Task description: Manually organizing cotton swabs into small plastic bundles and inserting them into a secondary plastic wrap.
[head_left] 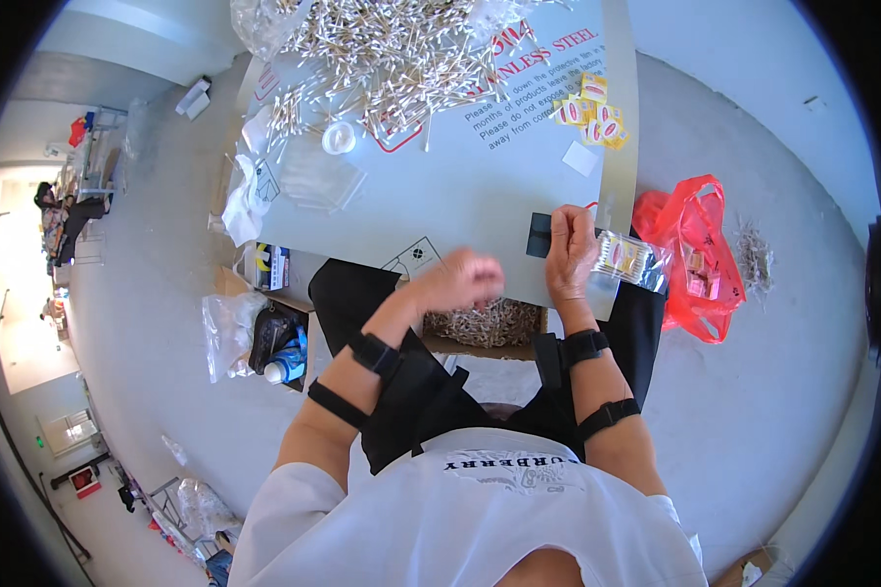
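My right hand (571,256) is at the table's near right edge, its fingers pinched together. Against it lies a clear plastic packet (631,258) of cotton swabs with a yellow label, which the hand appears to grip; its far end reaches past the table edge. A dark flat square (539,235) rests just left of that hand, and a tiny red piece (591,205) shows by its fingertips. My left hand (460,281) hovers over the table's near edge, curled and smeared by motion. Below it, an open cardboard box (485,328) holds many loose swabs.
A large heap of cotton swabs (392,59) covers the table's far side, near a round white lid (339,138). Clear bags (321,183) lie at left; yellow labels (597,112) and a white card (579,158) at right. A red plastic bag (690,259) stands beside the table.
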Available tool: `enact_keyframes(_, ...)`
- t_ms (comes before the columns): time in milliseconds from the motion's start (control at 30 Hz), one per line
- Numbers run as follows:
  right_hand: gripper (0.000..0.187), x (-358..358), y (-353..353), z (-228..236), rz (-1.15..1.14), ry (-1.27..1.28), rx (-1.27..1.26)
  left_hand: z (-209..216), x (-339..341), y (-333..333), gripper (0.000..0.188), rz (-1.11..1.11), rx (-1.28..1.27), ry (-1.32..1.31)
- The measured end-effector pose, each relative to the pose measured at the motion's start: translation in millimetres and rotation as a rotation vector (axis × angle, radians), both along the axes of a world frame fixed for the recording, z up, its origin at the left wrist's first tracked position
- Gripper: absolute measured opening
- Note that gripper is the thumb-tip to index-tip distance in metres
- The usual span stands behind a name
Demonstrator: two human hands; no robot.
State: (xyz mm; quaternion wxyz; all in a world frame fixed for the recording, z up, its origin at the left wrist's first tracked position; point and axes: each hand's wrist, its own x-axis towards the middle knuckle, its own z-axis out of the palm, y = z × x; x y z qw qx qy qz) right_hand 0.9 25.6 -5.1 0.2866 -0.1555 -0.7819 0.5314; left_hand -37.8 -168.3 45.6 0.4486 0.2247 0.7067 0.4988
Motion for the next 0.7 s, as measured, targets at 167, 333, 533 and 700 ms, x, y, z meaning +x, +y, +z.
enact_keyframes(167, 0.01, -5, -11, 7, 0.078, -0.029, 0.076, -16, -127, 11, 0.015, 0.485, -0.143, 0.813)
enact_keyframes(333, 0.011, -5, -9, 12, 0.088, -0.071, 0.162, -12, -201, 39, 0.016, 0.29, -0.609, 1.34)
enact_keyframes(533, 0.011, -6, -10, 15, 0.098, -0.068, 0.188, -16, -234, 39, 0.008, 0.152, -0.688, 1.347)
enact_keyframes(700, 0.01, -7, -9, 11, 0.087, -0.07, 0.205, -8, -214, 42, 0.007, 0.146, -0.66, 1.323)
